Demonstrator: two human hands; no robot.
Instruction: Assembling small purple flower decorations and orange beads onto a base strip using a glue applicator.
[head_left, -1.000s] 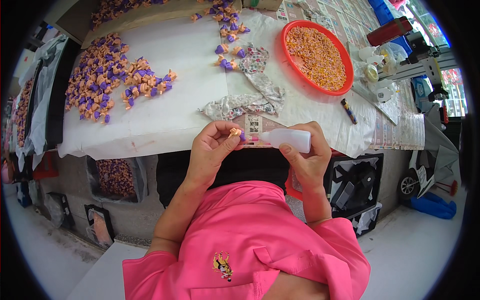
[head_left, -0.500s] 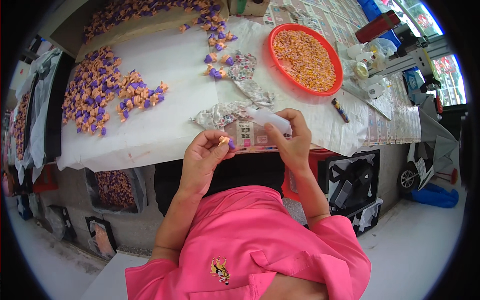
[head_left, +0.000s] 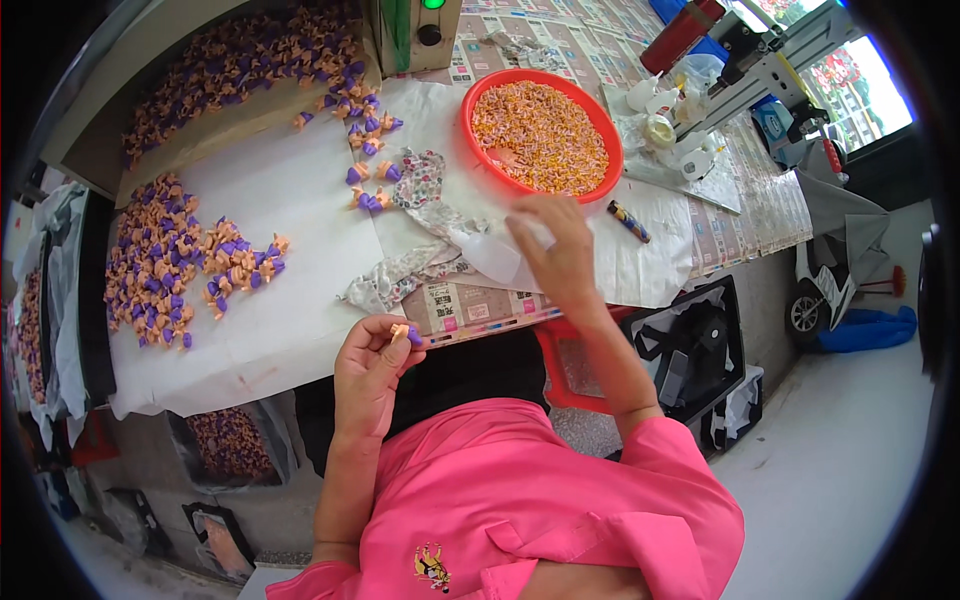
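My left hand pinches a small peach-and-purple plastic figure part between thumb and fingers, just off the table's near edge. My right hand hovers palm down over the table, below the red bowl. Its fingers are blurred and partly hidden, so their grip cannot be made out. Beside it a white translucent squeeze bottle lies slanted by a crumpled floral cloth. The shallow red bowl is full of tiny pink, white and yellow pieces.
Many more figure parts are heaped on the white paper at left, others under a box-like housing. A patterned tube lies right of my right hand. Small bottles, a red flask and a metal stand are farther right.
My right hand has moved off the squeeze bottle's body toward the bowl, and the bottle now rests lower by the cloth. My left hand keeps its pinch. The whole view has shifted.
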